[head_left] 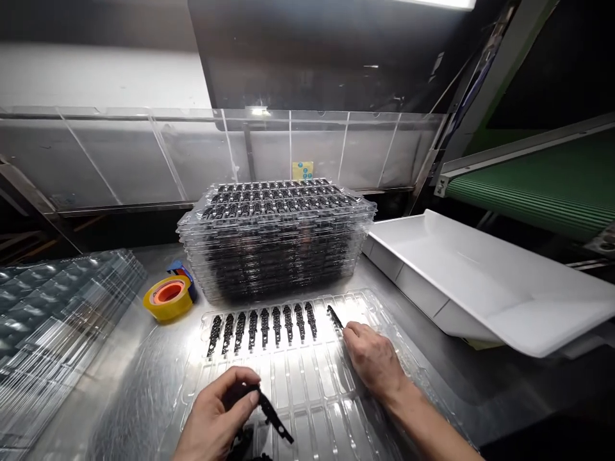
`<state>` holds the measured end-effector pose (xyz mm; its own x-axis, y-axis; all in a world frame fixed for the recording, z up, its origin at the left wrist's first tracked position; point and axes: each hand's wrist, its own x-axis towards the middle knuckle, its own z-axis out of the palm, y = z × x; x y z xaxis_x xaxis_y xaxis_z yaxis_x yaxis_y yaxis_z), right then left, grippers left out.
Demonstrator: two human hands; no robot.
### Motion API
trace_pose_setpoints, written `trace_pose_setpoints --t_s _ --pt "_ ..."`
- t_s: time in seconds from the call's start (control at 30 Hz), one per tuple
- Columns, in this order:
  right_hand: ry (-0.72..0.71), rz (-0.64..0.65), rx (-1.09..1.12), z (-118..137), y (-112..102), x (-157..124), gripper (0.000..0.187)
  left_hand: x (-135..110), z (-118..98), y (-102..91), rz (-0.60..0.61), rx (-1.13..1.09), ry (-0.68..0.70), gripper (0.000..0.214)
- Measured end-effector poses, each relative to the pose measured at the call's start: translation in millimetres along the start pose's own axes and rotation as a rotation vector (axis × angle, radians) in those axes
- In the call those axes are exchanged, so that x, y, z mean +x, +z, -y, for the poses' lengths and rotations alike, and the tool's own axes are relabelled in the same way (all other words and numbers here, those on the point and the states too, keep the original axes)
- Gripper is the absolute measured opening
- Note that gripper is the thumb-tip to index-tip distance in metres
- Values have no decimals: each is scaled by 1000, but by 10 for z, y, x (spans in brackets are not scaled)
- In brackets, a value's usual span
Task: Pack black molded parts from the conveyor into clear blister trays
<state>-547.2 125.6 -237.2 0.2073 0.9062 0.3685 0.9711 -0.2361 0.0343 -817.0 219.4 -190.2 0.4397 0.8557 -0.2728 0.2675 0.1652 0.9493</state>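
A clear plastic tray with long narrow slots lies on the metal table before me. Several black plastic parts sit side by side in its far row. My left hand pinches a slim black plastic part over the tray's near left area; more black pieces show below that hand, partly hidden. At the far row's right side, my right hand grips the near end of another black plastic part, which is tilted over the slots. Whether it touches the tray I cannot tell.
Behind the tray stands a tall stack of filled clear trays. A yellow tape roll lies left of it, near stacked clear trays. To the right are a white bin and a green conveyor belt.
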Motion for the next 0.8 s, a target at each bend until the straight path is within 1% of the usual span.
trace_pose_setpoints --t_s 0.07,0.17,0.23,0.3,0.37,0.47,0.57,0.63,0.7,0.8 --pt "-17 57 -20 4 5 26 28 90 -68 50 93 20 27 24" --pt "13 79 -41 11 9 91 28 235 -203 187 251 49 45 23" --pt "45 87 -66 32 8 137 32 333 -317 305 291 70 53 21" --pt "64 99 -87 74 -3 176 35 448 -436 426 264 87 82 18" --pt "67 115 -101 128 -20 209 35 595 -538 544 214 129 141 16" --pt "49 140 -103 183 -44 254 32 873 -614 723 161 260 210 18" --pt "-9 163 -57 154 -63 293 26 1151 -591 912 166 353 214 23" --pt "-17 167 -16 89 -82 300 20 1300 -545 1031 180 387 210 25" --pt "38 157 86 12 -103 285 19 1413 -498 1134 193 428 203 27" --pt "143 126 293 -73 -116 248 21 1521 -455 1252 202 499 213 28"
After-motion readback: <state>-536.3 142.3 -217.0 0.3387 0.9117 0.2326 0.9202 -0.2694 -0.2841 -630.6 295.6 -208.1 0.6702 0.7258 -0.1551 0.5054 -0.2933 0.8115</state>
